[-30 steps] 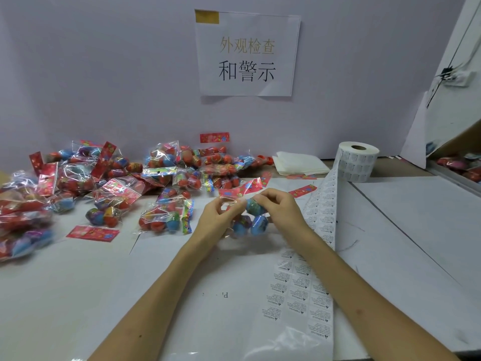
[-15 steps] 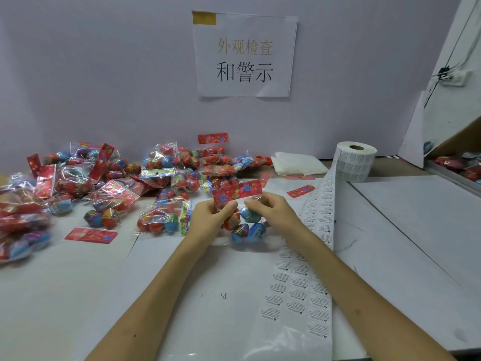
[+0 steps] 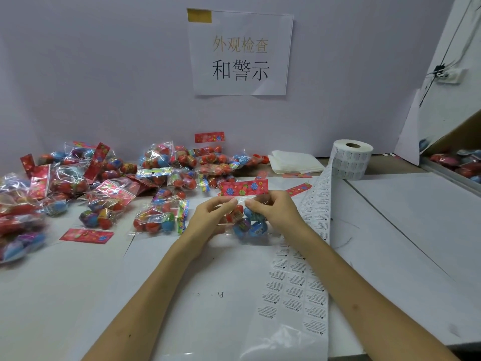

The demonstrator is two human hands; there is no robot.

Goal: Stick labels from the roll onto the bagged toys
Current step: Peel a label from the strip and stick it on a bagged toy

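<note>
nearest the camera, a strip of labels (image 3: 294,290) is seen unrolled along the white surface (image 3: 403,230), passing just right of the held bag and under the right forearm. it is presumably laid there so that a label can be peeled off within easy reach.

the held bag (image 3: 247,225) is pinched from both sides. the left hand (image 3: 208,217) is closed on its left edge and the right hand (image 3: 276,209) on its right, with the fingertips clamped on the clear film just below the red flowered header card (image 3: 244,187). the card is kept upright and turned toward the camera, and the grip is judged to stretch the film flat for a label. whether a label is already stuck on cannot be told.

the bag is shown as crinkled, glossy plastic, with small blue and red egg-shaped toys bunched at its bottom, low over the surface.

left of the held bag and beyond it, a pile of bagged toys (image 3: 166,165) is spread out, and a loose red card (image 3: 87,235) lies well to the left.

beyond the held bag to the right, the label roll (image 3: 351,158) is stood on end, feeding the strip forward. far behind the held bag, a paper sign (image 3: 239,52) is fixed to the wall.
</note>
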